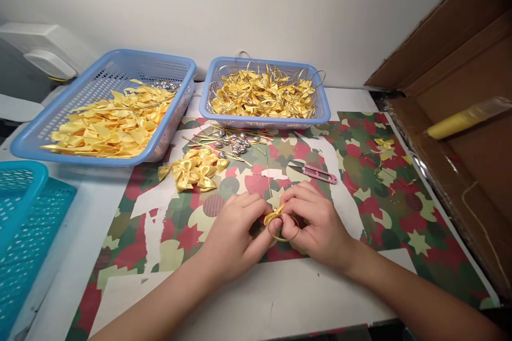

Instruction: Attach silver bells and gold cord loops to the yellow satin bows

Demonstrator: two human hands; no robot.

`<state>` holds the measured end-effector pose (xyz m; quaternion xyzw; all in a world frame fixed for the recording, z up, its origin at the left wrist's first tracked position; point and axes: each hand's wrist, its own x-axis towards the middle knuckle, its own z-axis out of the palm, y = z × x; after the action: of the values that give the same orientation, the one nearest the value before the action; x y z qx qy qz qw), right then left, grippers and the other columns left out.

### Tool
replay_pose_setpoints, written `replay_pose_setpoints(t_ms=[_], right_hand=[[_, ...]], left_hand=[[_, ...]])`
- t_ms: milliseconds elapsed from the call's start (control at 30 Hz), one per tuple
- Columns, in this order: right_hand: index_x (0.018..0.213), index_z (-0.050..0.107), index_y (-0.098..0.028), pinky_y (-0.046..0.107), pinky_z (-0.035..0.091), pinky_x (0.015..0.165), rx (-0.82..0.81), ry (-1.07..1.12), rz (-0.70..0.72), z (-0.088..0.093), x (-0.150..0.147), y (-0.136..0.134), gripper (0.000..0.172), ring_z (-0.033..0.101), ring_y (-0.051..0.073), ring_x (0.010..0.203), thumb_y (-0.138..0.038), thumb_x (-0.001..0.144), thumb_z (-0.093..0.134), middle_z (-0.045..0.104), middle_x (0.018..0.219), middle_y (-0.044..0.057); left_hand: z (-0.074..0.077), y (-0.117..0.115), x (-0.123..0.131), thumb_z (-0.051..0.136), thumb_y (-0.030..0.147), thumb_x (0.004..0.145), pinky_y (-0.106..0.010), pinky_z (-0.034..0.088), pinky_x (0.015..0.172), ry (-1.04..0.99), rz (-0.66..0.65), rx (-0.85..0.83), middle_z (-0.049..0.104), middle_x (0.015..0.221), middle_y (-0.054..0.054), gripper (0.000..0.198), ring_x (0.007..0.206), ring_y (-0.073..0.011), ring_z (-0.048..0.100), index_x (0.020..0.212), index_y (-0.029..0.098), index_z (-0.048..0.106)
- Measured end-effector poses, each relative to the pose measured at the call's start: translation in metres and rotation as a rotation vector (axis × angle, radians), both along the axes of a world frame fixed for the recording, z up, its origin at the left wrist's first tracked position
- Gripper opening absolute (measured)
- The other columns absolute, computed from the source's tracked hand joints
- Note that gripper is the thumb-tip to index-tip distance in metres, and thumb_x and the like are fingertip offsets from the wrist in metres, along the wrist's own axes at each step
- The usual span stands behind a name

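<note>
Between my two hands is a small yellow ribbon bow (272, 216) with a loop of gold cord (294, 235) hanging from it. My left hand (242, 224) pinches the bow from the left, thumb and forefinger closed on it. From the right, my right hand (314, 221) grips the bow's edge and the cord with closed fingertips. Just beyond them lie a pile of yellow bows (196, 169), several silver jingle bells (238, 145) and gold cord pieces (204, 141). Pink-handled thread snips (316, 171) rest beyond my right hand.
A blue basket (132, 159) of yellow bows stands at the left. Another blue basket (264, 121) at the back holds bows with cord loops. A teal basket (24, 256) sits at the near left. Cardboard (460, 64) borders the right side, with a loose bow (384, 143) nearby.
</note>
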<state>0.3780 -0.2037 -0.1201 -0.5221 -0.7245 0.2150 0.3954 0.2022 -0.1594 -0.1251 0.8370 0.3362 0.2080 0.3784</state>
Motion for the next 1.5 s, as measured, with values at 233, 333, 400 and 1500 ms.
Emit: replay_pose_setpoints(t_ms=[233,333,400,1500], right_hand=[[0.066,0.054,-0.019,0.028,0.043,0.064,0.044,0.016,-0.005,0.000,0.001,0.000,0.020,0.047,0.015,0.069,-0.006,0.080,0.051,0.059,0.072,0.002],[0.066,0.055,-0.019,0.029,0.043,0.065,0.059,0.016,-0.008,-0.001,0.001,0.000,0.019,0.048,0.015,0.070,-0.006,0.080,0.051,0.059,0.073,0.002],[0.066,0.055,-0.019,0.029,0.043,0.065,0.067,0.011,-0.010,-0.001,0.002,0.001,0.019,0.048,0.015,0.070,-0.006,0.080,0.050,0.059,0.073,0.003],[0.061,0.056,-0.017,0.027,0.034,0.059,-0.295,-0.209,-0.147,0.016,-0.013,-0.005,0.025,0.047,0.012,0.058,-0.016,0.086,0.052,0.054,0.062,-0.001]], left_hand=[[0.001,0.000,0.002,0.048,0.027,0.093,-0.029,0.034,0.064,0.034,-0.007,-0.049,0.050,0.066,0.002,0.026,0.063,-0.0139,0.044,0.068,0.019,0.042],[0.002,0.000,0.003,0.049,0.027,0.093,-0.029,0.034,0.064,0.022,-0.001,-0.060,0.052,0.067,0.002,0.025,0.064,-0.0139,0.045,0.070,0.019,0.043],[0.003,0.000,0.003,0.050,0.027,0.092,-0.029,0.034,0.064,0.018,0.000,-0.058,0.054,0.068,0.002,0.023,0.065,-0.0141,0.046,0.071,0.019,0.045],[0.007,-0.006,0.008,0.045,0.023,0.085,-0.027,0.030,0.056,0.055,0.120,-0.104,0.041,0.057,0.003,0.028,0.058,-0.0130,0.038,0.061,0.020,0.033]])
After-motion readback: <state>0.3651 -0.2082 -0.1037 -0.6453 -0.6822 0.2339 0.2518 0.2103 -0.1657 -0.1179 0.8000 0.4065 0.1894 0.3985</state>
